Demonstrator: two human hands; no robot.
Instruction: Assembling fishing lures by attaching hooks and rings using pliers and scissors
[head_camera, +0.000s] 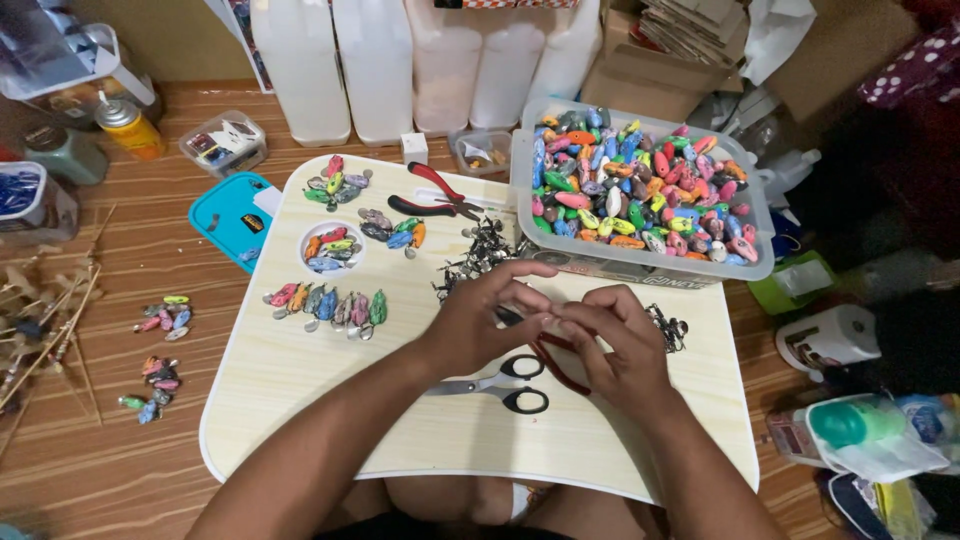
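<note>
A: Left hand (478, 325) — where, against the lap table (300, 400)?

B: Over its middle, just right of centre, fingers curled in and pinched together at the tips. Right hand (615, 345) just beside it, fingertips meeting the left's. Clamped on something small between them; too hidden by the fingers to name. Maybe a dark bit of metal — cannot tell.

A: Anything under the hands?

B: Black-handled scissors (505, 385) flat on the table top, just below the left hand, loops toward the right. Red-handled pliers (556, 365) partly covered by the right hand.

A: Farther up the table?

B: Pile of small dark metal hooks (478, 250) just above the hands. Second pair of red-handled pliers (432, 198) near the table's top edge. Clear plastic tub (640, 262) on the top right corner, heaped with small painted lures (640, 185) in many colours.

A: Left half?

B: Row of finished lures (328, 305) left of the hands, well apart from them. Small round white dish (333, 247) of lures above that row. Two more clusters near the top edge.

A: Off the table?

B: Teal lid (232, 215) on the wooden floor (120, 440) touching the table's left edge. Loose lures (165, 317) farther left. White jugs (375, 65) beyond the top edge.
</note>
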